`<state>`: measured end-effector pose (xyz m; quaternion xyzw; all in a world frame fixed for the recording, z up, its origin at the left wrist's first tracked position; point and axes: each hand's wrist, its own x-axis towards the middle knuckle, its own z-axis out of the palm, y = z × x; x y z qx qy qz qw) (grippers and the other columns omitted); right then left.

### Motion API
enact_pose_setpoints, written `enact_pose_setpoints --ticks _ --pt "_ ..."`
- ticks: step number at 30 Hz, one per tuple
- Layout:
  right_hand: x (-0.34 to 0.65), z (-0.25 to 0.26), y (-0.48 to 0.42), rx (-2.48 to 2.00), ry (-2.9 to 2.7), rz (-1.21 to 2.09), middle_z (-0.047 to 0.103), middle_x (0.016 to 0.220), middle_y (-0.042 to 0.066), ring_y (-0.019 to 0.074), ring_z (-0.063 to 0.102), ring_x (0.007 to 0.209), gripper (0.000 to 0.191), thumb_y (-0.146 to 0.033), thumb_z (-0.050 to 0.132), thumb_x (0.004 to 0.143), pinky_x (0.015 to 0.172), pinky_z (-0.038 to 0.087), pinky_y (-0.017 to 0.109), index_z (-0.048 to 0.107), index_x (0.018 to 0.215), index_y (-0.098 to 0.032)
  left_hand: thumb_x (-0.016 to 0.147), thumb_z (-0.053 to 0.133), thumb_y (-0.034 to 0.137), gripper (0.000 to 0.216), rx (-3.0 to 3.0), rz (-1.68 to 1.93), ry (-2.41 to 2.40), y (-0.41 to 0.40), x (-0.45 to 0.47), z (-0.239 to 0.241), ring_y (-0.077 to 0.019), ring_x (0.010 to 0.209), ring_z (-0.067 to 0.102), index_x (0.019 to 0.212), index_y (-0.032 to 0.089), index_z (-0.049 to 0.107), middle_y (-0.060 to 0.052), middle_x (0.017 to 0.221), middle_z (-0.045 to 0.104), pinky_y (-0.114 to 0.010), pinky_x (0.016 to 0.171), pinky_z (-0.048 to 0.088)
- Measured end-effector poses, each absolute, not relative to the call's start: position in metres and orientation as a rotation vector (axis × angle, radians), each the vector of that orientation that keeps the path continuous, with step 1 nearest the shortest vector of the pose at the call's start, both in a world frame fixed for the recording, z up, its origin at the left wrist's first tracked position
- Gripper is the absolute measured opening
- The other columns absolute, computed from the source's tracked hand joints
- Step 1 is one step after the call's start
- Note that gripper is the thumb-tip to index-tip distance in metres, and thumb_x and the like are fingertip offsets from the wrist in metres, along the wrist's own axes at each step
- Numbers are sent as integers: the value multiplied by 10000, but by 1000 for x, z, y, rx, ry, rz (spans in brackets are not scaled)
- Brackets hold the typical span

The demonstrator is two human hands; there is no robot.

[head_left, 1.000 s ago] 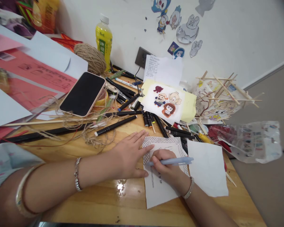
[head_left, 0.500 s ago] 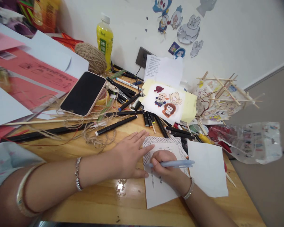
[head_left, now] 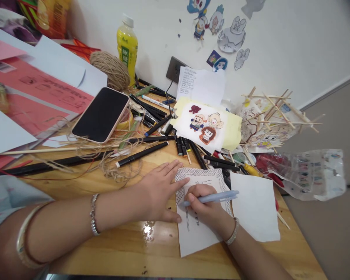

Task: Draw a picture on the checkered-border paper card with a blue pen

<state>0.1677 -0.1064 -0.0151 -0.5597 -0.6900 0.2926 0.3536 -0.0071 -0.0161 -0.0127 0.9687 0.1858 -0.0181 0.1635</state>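
Note:
My left hand (head_left: 159, 190) lies flat with fingers spread, pressing the left edge of a small white drawing paper (head_left: 196, 233) with a cross-hatched border on the wooden table (head_left: 128, 249). My right hand (head_left: 205, 204) is closed around a pale blue pen (head_left: 216, 197), its tip touching the paper near the left border. The hand hides the middle of the drawing.
A blank white sheet (head_left: 255, 206) lies right of the drawing. Behind are several black markers (head_left: 141, 154), loose twine (head_left: 116, 171), a phone (head_left: 102, 114), a twine ball (head_left: 111, 70), a yellow bottle (head_left: 127, 44), a character sticker sheet (head_left: 207, 126), a stick frame (head_left: 275, 114) and a plastic bag (head_left: 309, 173).
The pen in my right hand has shifted slightly on the paper. My left hand stays flat in the same place.

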Motion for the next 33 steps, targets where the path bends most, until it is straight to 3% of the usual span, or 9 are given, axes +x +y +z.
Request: enact_pose_setpoints --ticks 13,27,33 --pt "166 -10 -109 -1469 -1861 782 451 500 -34 123 439 507 308 -235 472 841 517 340 255 373 550 -219 705 578 781 1021 2726 16 503 -14 -9 -14 -378 1473 36 1489 166 352 -199 1594 114 -522 1178 110" --pt "167 -8 -110 -1505 -1816 848 487 513 -26 131 457 513 292 -245 477 858 523 352 268 424 573 -212 747 604 714 945 2759 144 564 -23 -12 -17 -395 1463 121 1464 135 396 -226 1571 208 -527 1155 213" --pt "166 -5 -110 -1469 -1830 851 485 523 -28 122 453 519 295 -258 491 864 520 356 256 446 576 -210 755 577 725 945 2768 141 625 -31 -11 -15 -413 1458 104 1457 117 405 -235 1562 228 -562 1157 190"
